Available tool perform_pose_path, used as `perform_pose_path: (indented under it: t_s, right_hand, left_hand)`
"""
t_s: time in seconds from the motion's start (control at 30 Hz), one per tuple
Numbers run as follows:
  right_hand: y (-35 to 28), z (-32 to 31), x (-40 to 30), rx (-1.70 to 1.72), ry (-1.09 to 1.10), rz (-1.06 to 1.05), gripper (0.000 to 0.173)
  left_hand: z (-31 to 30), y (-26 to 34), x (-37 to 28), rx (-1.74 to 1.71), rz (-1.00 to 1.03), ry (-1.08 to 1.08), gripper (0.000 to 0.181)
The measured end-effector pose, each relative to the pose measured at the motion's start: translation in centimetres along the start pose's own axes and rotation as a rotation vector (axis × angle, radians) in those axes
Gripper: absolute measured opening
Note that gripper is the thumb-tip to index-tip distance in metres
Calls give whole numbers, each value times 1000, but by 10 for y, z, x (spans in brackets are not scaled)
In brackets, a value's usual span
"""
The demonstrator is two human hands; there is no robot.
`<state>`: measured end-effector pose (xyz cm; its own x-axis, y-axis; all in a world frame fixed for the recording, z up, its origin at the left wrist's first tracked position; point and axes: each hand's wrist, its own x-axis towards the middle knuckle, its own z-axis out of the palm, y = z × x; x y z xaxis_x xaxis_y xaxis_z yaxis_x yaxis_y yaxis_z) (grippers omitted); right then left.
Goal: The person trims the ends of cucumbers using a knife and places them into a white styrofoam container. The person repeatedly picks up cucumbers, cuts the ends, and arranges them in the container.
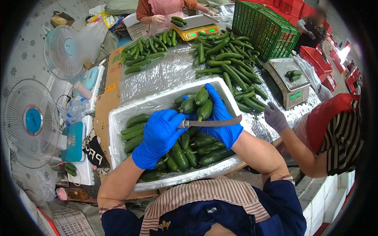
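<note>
In a blue glove, my left hand (164,134) grips the handle of a knife (218,122), whose curved blade points to the right, across the front of my right wrist. My right hand (220,115), gloved in blue too, holds a bunch of three cucumbers (201,96) with their ends towards me. Both hands are above a white foam box (113,141) lined with clear plastic. Inside the box lie several more cucumbers (179,156), in rows on the left and bunched under my hands.
Loose cucumbers (233,59) cover the foil-topped table beyond the box. A yellow scale (193,29), a second scale (291,79) and a green crate (262,29) stand there. At right, a co-worker's gloved hand (276,118) is near the box. Fans (32,122) stand at left.
</note>
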<state>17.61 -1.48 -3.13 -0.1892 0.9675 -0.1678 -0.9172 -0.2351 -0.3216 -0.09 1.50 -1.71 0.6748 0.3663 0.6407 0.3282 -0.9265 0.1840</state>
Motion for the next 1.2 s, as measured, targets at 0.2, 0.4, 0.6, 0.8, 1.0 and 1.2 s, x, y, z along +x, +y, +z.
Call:
perform_pose_path:
  t_s: [0.2,0.4,0.6,0.8,1.0,1.2]
  right_hand:
    - [2,2,-1,-8,4,-10,54]
    - [2,1,0,9,24,-14,55]
    - [-5,1,7,65,159,-57,53]
    - [-13,-4,-5,108,65,-78,45]
    - [-9,3,6,214,147,25,37]
    - [2,8,3,190,194,114,42]
  left_hand:
    - [-1,-1,-2,-32,-20,-28,29]
    - [-2,-1,-3,63,-4,2,31]
    - [-23,-19,-3,-317,-466,218,28]
    - [-66,-90,-29,-432,-724,650,22]
    - [-138,-159,-163,241,-1296,51,39]
    - [-108,-115,-189,598,-1271,-101,24]
